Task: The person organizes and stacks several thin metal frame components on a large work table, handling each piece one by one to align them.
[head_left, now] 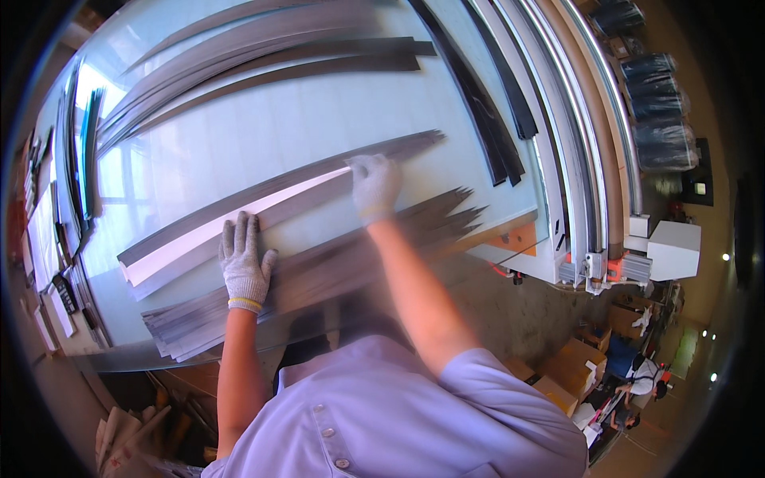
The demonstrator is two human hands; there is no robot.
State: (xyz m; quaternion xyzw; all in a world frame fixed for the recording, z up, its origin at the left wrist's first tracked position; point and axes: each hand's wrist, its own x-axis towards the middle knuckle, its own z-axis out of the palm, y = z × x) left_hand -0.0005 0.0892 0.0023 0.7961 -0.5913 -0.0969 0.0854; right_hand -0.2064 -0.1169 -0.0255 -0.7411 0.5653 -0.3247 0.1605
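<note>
My left hand [245, 263], in a pale knit glove with a yellow cuff edge, lies with its fingers stretched out on a long strip. A narrow pinkish-white strip [239, 218] runs from the left of that strip up to my right hand. Beside it, along its far edge, is a dark grey strip [199, 209] with a ragged right end. My right hand [374, 185], gloved too and slightly blurred, has its fingers closed at the right tip of the pinkish-white strip. Nearer my body, a stack of dark grey strips [319, 275] with jagged ends lies under my left wrist.
The glass-like table [303, 103] carries more fanned dark strips [255, 60] at the far side. Black strips [470, 103] lie to the right, before long metal rails [586, 119]. Cardboard boxes [570, 370] and other people are beyond at lower right.
</note>
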